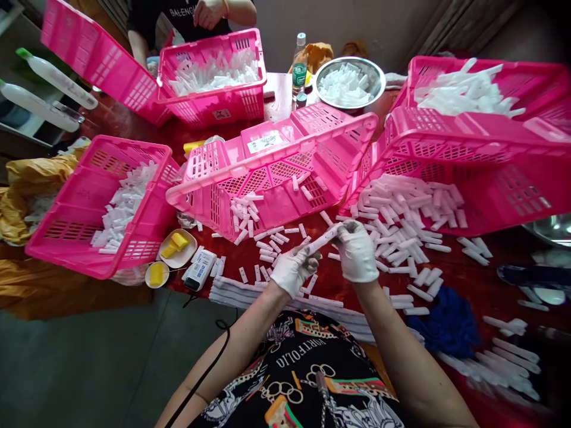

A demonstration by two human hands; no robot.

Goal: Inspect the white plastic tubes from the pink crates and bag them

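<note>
Between my two gloved hands is a long white plastic casing [323,239] with a small dark mark, slanting up to the right. My left hand [292,272] pinches its lower end, and my right hand [358,252] grips the upper end. Both gloves are white with grey, worn-looking fingertips. Below and around my hands, short white plastic pieces [270,246] lie scattered on the red table [307,221]. A large heap of similar pieces [397,220] spills from a tipped pink basket [504,178] at the right.
Ahead stands a tilted pink basket [263,142]; another basket [96,208] with pieces is at the left. Further back are a metal bowl [379,86], a bottle [299,65] and a co-worker's hand [209,12]. Yellow sponges [176,242], a small white device [200,268] and blue cloth [448,321] lie nearer.
</note>
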